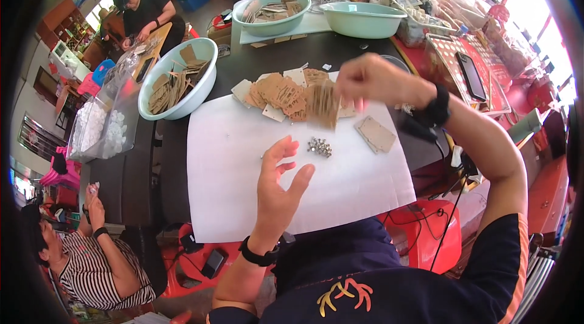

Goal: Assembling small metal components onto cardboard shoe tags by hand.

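My right hand point(374, 81) is closed on the edge of a brown cardboard card point(322, 106), smeared by motion, above the near side of a card pile. That pile of brown and pale cards point(281, 94) lies at the far edge of a white sheet point(228, 166). My left hand point(281, 181) is raised over the sheet, fingers and thumb apart, holding nothing. Just beyond its fingertips sits a heap of small shiny metal pieces point(319, 147), too small to name exactly. Right of them, a few pale cards point(375, 134) lie stacked, back side up.
Pale green basins of cards stand at the left point(207, 81) and far side point(304, 23), with another basin point(363, 31) beside them. A clear bin of white pieces point(100, 129) is farther left. A phone point(471, 76) rests on a tray at right. Other people sit nearby.
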The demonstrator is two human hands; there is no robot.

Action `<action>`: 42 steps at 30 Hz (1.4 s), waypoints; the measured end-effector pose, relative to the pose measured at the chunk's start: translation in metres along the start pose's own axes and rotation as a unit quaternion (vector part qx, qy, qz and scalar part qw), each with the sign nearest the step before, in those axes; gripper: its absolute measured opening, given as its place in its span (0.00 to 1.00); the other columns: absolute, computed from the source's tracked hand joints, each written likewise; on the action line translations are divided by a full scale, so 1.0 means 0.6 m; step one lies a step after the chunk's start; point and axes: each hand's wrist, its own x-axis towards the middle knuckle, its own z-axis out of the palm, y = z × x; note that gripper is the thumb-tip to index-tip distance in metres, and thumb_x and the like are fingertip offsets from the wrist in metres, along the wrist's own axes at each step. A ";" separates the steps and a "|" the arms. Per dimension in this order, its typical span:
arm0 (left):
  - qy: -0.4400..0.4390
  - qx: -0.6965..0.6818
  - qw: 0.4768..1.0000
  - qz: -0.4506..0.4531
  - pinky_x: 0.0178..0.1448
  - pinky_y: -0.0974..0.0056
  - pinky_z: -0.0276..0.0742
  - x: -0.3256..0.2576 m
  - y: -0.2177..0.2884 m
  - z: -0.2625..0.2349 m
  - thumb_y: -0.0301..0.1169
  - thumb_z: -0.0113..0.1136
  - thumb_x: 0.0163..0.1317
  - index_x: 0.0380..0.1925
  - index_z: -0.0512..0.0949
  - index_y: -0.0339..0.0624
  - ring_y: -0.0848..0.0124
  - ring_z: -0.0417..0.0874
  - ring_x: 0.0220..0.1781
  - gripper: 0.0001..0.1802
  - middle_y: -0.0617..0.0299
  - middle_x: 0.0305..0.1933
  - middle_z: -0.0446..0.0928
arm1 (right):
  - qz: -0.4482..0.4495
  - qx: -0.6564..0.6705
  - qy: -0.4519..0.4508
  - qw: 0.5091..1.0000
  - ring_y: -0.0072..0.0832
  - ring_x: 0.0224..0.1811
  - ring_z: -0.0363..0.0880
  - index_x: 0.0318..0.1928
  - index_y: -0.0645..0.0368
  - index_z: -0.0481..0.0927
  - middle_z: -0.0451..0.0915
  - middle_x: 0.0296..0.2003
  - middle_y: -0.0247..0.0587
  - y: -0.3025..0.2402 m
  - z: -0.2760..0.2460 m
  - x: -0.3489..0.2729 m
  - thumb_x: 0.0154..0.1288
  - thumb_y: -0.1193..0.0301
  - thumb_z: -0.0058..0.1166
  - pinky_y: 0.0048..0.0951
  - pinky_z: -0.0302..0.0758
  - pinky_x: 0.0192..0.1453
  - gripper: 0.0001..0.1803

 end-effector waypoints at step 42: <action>-0.461 -0.314 0.769 -0.313 0.46 0.74 0.75 -0.044 -0.033 0.300 0.37 0.55 0.73 0.43 0.74 0.41 0.83 0.76 0.41 0.10 0.69 0.39 0.77 | -0.159 0.561 -0.241 0.776 0.18 0.25 0.75 0.38 0.65 0.76 0.79 0.28 0.35 -0.243 0.371 -0.139 0.68 0.70 0.50 0.23 0.74 0.28 0.09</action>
